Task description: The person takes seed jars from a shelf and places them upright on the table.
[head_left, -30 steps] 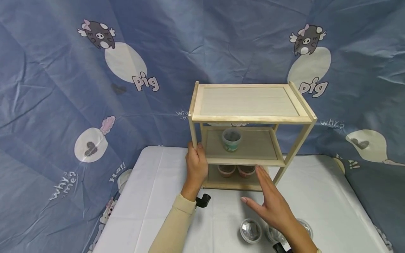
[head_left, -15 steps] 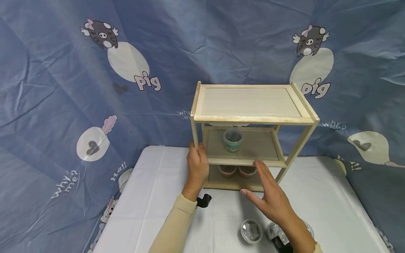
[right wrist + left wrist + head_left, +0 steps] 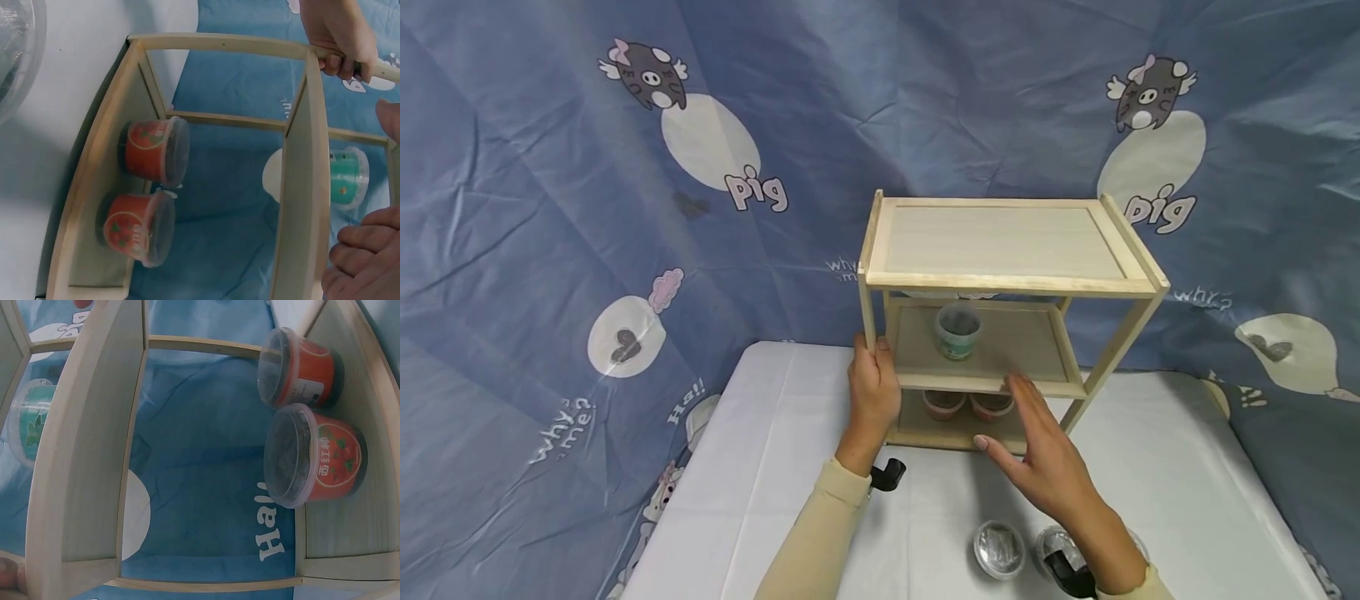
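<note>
A small three-tier wooden shelf stands upright on the white table. My left hand grips its left front post at about the height of the middle tier. Held out with straight fingers, my right hand has its fingertips at the front edge of the middle tier; whether they touch it I cannot tell. On that tier sits a green-labelled plastic tub with a clear rim. Two red-labelled tubs stand side by side on the bottom tier, and the left wrist view shows tomato pictures on the nearer red tub.
Clear round plastic tubs stand on the table in front of the shelf: one clear tub beside another, with a further one partly behind my right wrist. A blue printed cloth hangs behind the shelf.
My right hand has risen slightly, its fingertips now overlapping the middle tier's front edge. The left hand keeps its grip. The whole head view has shifted a little.
</note>
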Demonstrator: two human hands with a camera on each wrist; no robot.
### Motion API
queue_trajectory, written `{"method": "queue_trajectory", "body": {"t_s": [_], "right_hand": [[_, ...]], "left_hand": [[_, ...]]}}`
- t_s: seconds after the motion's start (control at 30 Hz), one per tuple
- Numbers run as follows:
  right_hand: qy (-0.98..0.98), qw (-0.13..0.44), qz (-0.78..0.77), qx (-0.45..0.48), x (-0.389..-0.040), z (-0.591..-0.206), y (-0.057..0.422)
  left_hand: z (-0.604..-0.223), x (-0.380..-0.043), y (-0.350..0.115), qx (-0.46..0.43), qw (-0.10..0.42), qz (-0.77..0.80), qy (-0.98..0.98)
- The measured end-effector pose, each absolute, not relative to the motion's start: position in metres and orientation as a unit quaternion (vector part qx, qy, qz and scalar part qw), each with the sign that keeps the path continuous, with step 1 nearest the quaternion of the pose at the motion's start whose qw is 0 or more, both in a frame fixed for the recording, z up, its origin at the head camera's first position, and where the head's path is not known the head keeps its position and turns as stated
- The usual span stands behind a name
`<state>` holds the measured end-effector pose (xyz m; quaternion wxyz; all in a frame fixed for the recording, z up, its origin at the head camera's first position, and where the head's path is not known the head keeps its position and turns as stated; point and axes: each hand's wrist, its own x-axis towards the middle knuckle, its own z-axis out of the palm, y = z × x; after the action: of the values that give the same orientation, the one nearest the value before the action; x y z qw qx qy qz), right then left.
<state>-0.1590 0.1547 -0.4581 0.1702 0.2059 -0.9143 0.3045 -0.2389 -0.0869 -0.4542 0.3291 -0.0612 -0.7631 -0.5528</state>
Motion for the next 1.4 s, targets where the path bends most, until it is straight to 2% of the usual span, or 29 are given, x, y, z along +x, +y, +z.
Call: {"method": "queue_trajectory", "body": {"t_s": [0.43, 0.83, 1.4], "right_hand": [[-0.916, 0.172, 0.300, 0.201, -0.164, -0.455, 0.148], [-0.919, 0.161, 0.303, 0.194, -0.173, -0.450, 0.140], [-0.910, 0.192, 0.302, 0.207, -0.192, -0.440, 0.129]], "left_hand": [[-0.456, -0.239, -0.088, -0.059, 0.313, -0.561, -0.764], [-0.457, -0.239, -0.088, -0.062, 0.323, -0.553, -0.765], [-0.455, -0.239, -0.086, -0.060, 0.326, -0.556, -0.762]]}}
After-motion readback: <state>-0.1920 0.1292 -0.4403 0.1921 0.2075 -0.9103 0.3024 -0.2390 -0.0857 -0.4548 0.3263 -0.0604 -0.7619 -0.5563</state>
